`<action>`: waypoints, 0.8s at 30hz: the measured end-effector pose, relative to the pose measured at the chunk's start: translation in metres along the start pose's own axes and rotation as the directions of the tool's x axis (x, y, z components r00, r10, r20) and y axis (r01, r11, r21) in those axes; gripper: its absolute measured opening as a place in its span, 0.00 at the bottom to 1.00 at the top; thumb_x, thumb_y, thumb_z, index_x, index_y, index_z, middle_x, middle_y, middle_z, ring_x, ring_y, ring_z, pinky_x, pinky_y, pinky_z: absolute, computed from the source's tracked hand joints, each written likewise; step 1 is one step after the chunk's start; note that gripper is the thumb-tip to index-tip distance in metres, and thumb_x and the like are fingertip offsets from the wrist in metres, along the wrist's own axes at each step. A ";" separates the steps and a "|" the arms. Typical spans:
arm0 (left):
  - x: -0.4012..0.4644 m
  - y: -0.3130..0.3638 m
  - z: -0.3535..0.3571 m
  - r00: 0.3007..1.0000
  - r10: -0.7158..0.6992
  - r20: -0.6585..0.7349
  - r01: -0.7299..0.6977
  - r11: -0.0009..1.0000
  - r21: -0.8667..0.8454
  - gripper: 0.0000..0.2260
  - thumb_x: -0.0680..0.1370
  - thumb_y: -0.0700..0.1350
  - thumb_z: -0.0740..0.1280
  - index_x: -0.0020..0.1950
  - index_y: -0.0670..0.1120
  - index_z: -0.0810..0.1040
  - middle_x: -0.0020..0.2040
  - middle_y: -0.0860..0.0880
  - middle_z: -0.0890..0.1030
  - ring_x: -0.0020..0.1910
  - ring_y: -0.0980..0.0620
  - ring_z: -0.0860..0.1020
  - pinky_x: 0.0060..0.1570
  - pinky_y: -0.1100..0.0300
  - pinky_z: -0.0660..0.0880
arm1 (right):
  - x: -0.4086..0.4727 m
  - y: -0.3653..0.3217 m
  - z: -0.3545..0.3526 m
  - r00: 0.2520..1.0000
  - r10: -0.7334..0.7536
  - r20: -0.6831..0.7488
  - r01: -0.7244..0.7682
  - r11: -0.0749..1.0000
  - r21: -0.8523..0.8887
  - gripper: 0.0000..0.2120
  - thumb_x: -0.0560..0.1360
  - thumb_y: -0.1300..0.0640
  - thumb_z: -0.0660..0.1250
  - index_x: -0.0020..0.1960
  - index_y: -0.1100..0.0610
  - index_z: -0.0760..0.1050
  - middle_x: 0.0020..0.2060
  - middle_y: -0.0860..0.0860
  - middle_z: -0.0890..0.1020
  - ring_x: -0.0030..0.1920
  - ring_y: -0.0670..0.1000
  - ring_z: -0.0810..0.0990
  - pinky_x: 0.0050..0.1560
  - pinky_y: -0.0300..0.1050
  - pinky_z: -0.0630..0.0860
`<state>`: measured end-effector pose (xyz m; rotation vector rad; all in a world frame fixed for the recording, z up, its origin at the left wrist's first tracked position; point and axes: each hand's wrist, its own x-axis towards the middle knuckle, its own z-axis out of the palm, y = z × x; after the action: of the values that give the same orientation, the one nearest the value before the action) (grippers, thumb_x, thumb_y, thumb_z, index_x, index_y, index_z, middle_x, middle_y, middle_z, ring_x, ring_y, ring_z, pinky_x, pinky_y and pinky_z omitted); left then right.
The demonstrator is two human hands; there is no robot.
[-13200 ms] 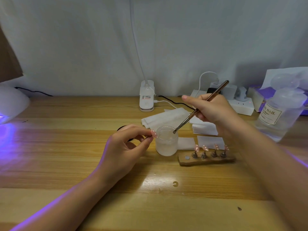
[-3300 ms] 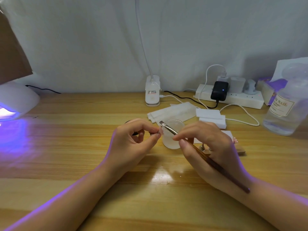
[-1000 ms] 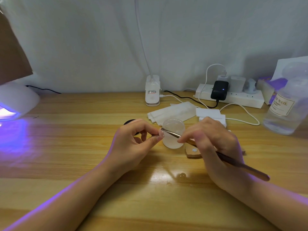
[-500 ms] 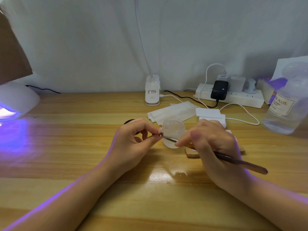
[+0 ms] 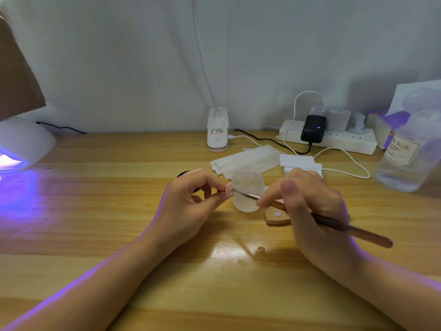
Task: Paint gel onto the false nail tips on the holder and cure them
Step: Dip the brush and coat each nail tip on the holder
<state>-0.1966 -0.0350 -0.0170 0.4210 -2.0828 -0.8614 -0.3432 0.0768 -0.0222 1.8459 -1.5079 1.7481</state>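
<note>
Here, a single false nail tip [image 5: 229, 189] was pinched between the thumb and forefinger of the left hand [image 5: 188, 206], raised just above the wooden table [image 5: 119, 211] and held against the near side of a small frosted cup [image 5: 248, 191]. A slim brush [image 5: 334, 224] was gripped like a pen in the curled fingers of the right hand [image 5: 310, 211], its dark handle trailing out to the right past the wrist and its metal end laid across the front of the cup, so that the bristles were brought to the nail tip. Whether the bristles actually touched the tip could not be told.

The wooden holder [image 5: 276, 217] was left lying on the table directly behind the right hand and was largely hidden by it; only its left end, marked with a small white spot, was seen.

At the far left edge a white curing lamp [image 5: 23, 142] was lit, and a violet glow was cast over the tabletop and both forearms. Folded white wipes [image 5: 248, 158] were spread behind the cup. A clip-on lamp base [image 5: 217, 130] stood at the back edge, with a power strip [image 5: 334, 139] to its right carrying a black adapter [image 5: 312, 127]. A clear bottle labelled NAIL [image 5: 405, 154] stood at the far right.
</note>
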 end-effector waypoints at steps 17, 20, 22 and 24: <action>-0.001 0.000 0.001 0.999 -0.016 -0.041 0.017 1.000 0.004 0.02 0.68 0.47 0.70 0.37 0.50 0.81 0.34 0.53 0.76 0.34 0.53 0.70 0.27 0.66 0.66 | 0.001 -0.003 -0.001 0.995 -0.027 0.100 0.026 1.000 0.011 0.24 0.79 0.48 0.53 0.33 0.56 0.79 0.31 0.41 0.76 0.35 0.37 0.73 0.43 0.40 0.69; -0.001 0.000 0.001 0.999 -0.019 -0.040 0.018 1.000 -0.022 0.03 0.68 0.48 0.70 0.37 0.50 0.81 0.34 0.50 0.77 0.33 0.54 0.70 0.26 0.65 0.65 | 0.004 -0.004 -0.007 0.993 0.071 0.091 -0.077 0.996 0.055 0.17 0.76 0.49 0.57 0.36 0.55 0.78 0.30 0.47 0.79 0.35 0.43 0.77 0.38 0.40 0.72; -0.001 0.000 0.001 0.999 -0.013 -0.032 0.012 0.999 -0.031 0.01 0.68 0.48 0.70 0.37 0.53 0.80 0.35 0.50 0.77 0.33 0.57 0.69 0.27 0.69 0.64 | 0.009 -0.006 -0.012 0.980 0.178 0.085 -0.188 0.974 0.129 0.14 0.74 0.49 0.58 0.37 0.53 0.77 0.30 0.49 0.79 0.35 0.45 0.78 0.36 0.36 0.73; -0.001 -0.001 0.001 1.000 -0.009 -0.024 0.008 0.999 -0.033 0.01 0.69 0.48 0.70 0.37 0.54 0.79 0.36 0.48 0.78 0.34 0.57 0.69 0.27 0.70 0.64 | 0.018 -0.006 -0.016 0.960 0.269 0.075 -0.279 0.936 0.213 0.14 0.74 0.48 0.61 0.36 0.54 0.78 0.29 0.51 0.80 0.33 0.45 0.77 0.32 0.35 0.72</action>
<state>-0.1968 -0.0347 -0.0190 0.4203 -2.0436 -0.8905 -0.3526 0.0818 -0.0001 1.8580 -1.7213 2.0912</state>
